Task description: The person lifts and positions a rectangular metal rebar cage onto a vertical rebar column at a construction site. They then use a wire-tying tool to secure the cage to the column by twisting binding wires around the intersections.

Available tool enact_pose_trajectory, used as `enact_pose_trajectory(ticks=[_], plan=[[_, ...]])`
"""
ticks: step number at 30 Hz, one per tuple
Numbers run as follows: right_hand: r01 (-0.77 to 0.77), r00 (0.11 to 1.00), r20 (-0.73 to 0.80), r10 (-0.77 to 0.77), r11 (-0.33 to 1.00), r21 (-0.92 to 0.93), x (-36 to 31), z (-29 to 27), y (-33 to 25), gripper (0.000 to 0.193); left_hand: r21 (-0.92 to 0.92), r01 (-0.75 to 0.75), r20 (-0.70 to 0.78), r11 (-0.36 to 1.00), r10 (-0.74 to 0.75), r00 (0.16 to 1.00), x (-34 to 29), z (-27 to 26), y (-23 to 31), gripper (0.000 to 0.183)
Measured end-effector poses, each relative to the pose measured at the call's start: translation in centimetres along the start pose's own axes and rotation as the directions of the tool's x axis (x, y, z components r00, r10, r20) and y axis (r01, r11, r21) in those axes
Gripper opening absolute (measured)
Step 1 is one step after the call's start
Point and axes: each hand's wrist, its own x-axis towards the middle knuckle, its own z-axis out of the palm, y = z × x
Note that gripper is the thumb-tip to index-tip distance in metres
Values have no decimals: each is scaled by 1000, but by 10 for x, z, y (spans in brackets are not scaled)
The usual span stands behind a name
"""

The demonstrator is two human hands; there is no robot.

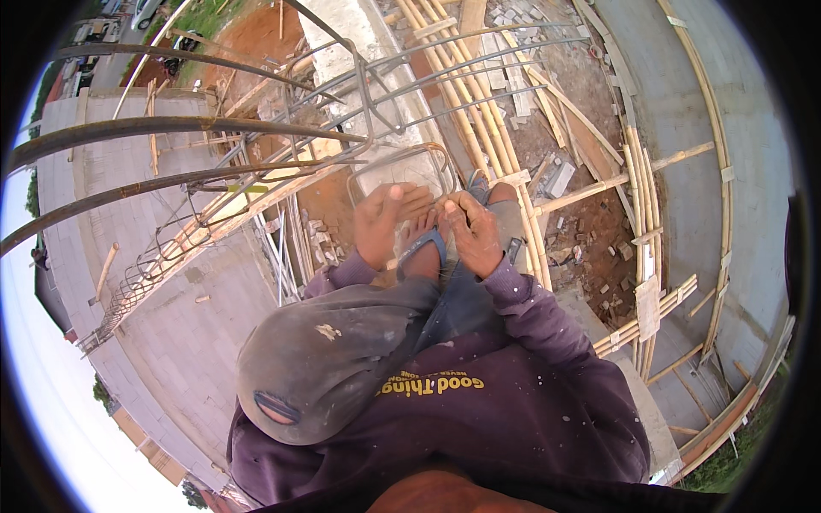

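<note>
My left hand (383,224) reaches forward, its fingers curled over the near bar of a rectangular steel rebar stirrup (400,159). My right hand (475,232) is close beside it, fingers bent tight at the same bar. What it pinches is too small to make out. Between the two hands sits my foot in a blue-strapped sandal (422,248). The stirrup belongs to a rebar cage (256,175) whose long dark bars run off to the left. My purple sleeves and a grey cloth (333,359) fill the lower middle.
I am high above the ground. Grey concrete walls (676,111) and bamboo props (637,188) stand to the right. Red earth with rubble and loose blocks (590,231) lies below. A grey slab (197,325) spreads to the left, and more stirrups (145,274) hang along the cage.
</note>
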Motion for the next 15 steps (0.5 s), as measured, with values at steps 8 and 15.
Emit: enact_pose_trajectory(ticks=[8, 15], plan=[[-21, 1000, -9, 20, 996, -81, -16, 46, 7, 27, -170, 75, -37, 983, -82, 996, 2, 13, 1, 49], [178, 983, 85, -163, 958, -225, -13, 43, 13, 24, -141, 216, 25, 966, -214, 976, 3, 8, -4, 48]])
